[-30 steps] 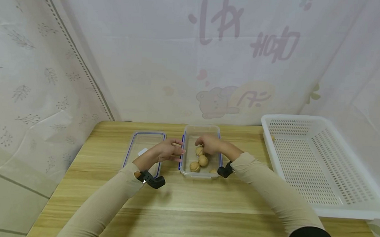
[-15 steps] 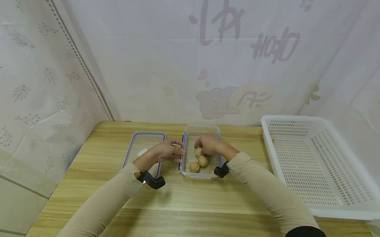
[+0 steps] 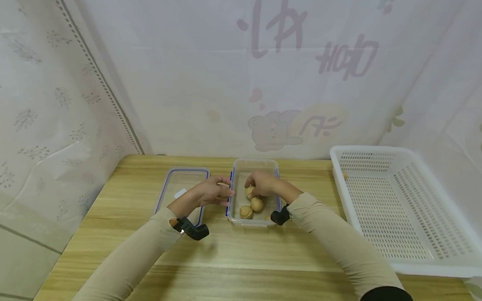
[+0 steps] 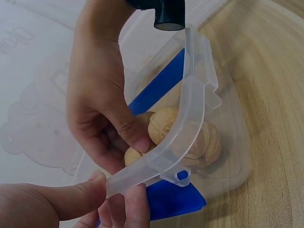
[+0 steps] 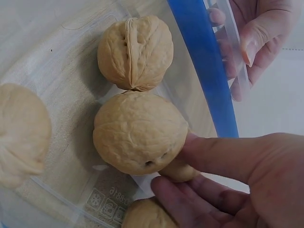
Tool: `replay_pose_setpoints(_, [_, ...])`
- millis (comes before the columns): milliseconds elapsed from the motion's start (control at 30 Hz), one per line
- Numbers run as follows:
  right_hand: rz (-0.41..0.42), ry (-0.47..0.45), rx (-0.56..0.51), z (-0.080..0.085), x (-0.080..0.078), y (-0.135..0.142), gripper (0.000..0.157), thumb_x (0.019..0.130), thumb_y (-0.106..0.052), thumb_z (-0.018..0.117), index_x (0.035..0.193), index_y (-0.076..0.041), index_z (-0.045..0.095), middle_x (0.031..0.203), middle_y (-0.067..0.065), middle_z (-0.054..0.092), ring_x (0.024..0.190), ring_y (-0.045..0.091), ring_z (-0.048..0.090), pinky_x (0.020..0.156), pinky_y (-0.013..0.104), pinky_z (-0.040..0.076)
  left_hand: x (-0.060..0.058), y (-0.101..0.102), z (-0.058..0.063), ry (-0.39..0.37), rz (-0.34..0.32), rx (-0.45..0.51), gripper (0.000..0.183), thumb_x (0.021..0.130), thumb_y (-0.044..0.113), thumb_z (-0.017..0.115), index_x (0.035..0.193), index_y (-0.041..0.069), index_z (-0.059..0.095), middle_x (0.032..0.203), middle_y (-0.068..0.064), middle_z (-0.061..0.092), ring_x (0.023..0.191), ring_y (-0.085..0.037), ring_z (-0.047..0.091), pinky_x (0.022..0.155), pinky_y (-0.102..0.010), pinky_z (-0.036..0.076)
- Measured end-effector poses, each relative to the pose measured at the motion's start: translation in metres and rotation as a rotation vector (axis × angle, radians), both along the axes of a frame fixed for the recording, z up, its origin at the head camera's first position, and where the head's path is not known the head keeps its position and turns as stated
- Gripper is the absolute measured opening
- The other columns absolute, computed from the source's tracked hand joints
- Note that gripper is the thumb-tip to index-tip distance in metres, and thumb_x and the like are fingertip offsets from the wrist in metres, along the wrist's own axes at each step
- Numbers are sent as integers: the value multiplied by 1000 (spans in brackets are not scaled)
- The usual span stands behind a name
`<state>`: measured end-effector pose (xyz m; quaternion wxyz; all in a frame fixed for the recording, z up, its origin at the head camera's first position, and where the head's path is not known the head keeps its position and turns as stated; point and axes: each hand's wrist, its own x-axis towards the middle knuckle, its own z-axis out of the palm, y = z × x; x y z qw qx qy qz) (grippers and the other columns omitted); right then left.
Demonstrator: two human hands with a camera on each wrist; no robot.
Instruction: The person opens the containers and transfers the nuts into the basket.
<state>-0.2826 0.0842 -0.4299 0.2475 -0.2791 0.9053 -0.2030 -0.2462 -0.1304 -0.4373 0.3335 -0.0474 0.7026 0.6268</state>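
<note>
Walnuts lie in a clear plastic container with blue side clips. My left hand pinches its left rim, thumb on one side and fingers on the other, as the left wrist view shows. Inside, my right hand holds a walnut between thumb and fingers, partly hidden behind another walnut. A ridged walnut touches that one end to end. One more walnut sits apart at the left of the right wrist view, and another shows by the fingertips.
Left of the container, a clear lid with a blue seal lies flat on the wooden table, partly under my left forearm. A big white slotted basket stands on the right, with a small brown thing at its left wall. Printed curtains hang behind.
My right hand has shifted slightly left inside the container, with the walnut at its fingertips moving along. The left hand stays on the rim.
</note>
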Motion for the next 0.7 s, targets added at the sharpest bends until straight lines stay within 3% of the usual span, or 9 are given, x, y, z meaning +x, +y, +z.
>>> replay_pose_setpoints(367, [-4, 10, -83, 3, -2, 1, 37, 89, -1, 73, 126, 1, 69, 127, 12, 69, 118, 26, 61, 104, 38, 52, 0, 1, 2, 2, -4, 3, 51, 102, -3, 56, 147, -7, 33, 107, -10, 54, 89, -17, 60, 79, -30, 64])
replay_pose_setpoints(700, [-1, -5, -257, 16, -5, 10, 38, 92, -2, 72, 129, 3, 66, 132, 15, 65, 121, 30, 60, 105, 40, 53, -1, 0, -3, -5, -3, 7, 50, 101, -3, 58, 145, -7, 35, 108, -10, 57, 93, -20, 64, 83, -33, 64])
